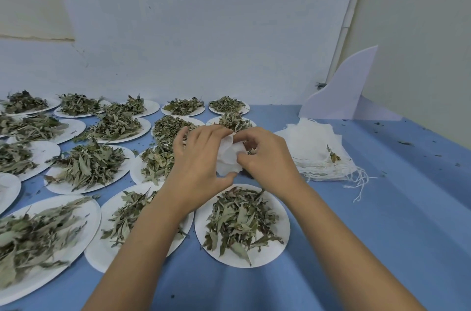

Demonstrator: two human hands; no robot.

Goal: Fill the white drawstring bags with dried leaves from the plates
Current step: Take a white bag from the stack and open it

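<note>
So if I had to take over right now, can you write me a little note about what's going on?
Left hand and right hand: both hold one crumpled white bag above the nearest plate, fingers pinching the cloth.
Whether any leaves are inside it cannot be seen.
The stack of flat bags lies to the right on the blue table. More plates of leaves spread to the left and behind.
Done: no filled bag is in view.
Left: open this bag, fill it with dried leaves, then likely work through the stack.
</note>
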